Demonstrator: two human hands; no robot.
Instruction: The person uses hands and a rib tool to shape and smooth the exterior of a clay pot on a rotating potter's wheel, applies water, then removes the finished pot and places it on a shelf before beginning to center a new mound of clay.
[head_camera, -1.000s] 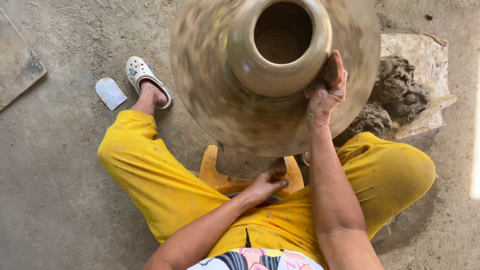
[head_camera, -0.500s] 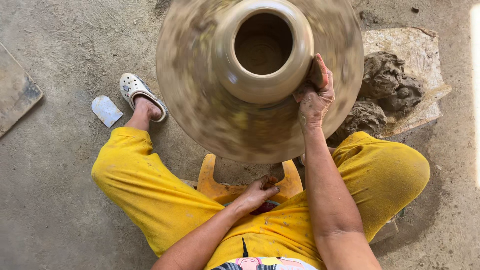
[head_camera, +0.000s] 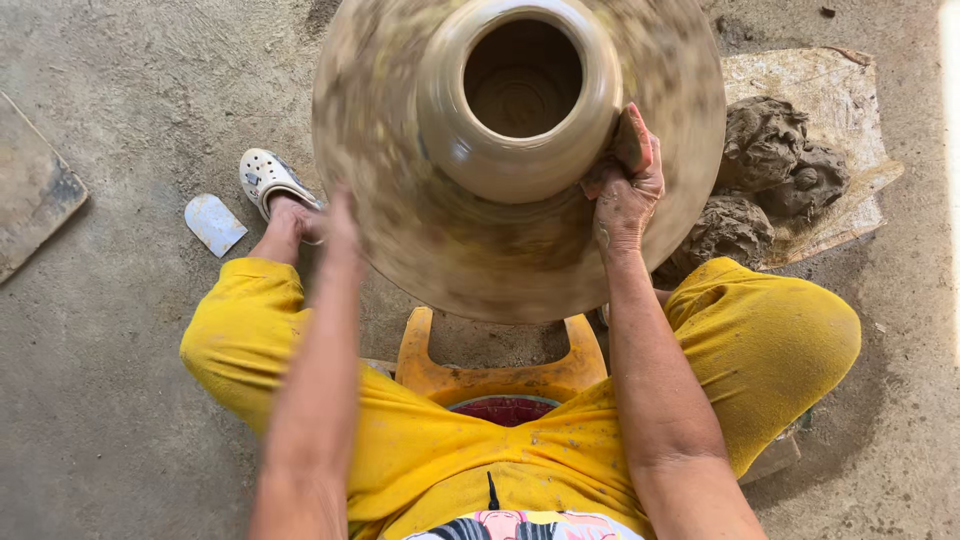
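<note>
Clay pot: we see a tall tan pot with a round open mouth, standing at the middle of the turning wheel, in front of our knees.
Wheel: a broad round disc under the pot, its surface blurred, mud-coloured, set low above the floor.
Right hand: it presses against the pot's right shoulder, just under the rim; the fingers are curled close around a small flat reddish-brown piece held against the clay wall.
Left hand: raised at the wheel's left edge, blurred; it is just beside the disc. We cannot tell whether the fingers are spread or closed, or whether they touch the wheel.
Stool: orange plastic, between our legs, below the wheel's near edge.
Clothing: yellow trousers, splashed with clay.
Left foot: in a white perforated clog, left of the wheel on the floor.
White scrap: flat, lying just beside the clog.
Raw clay lumps: dark, heaped on a pale board to the right of the wheel.
</note>
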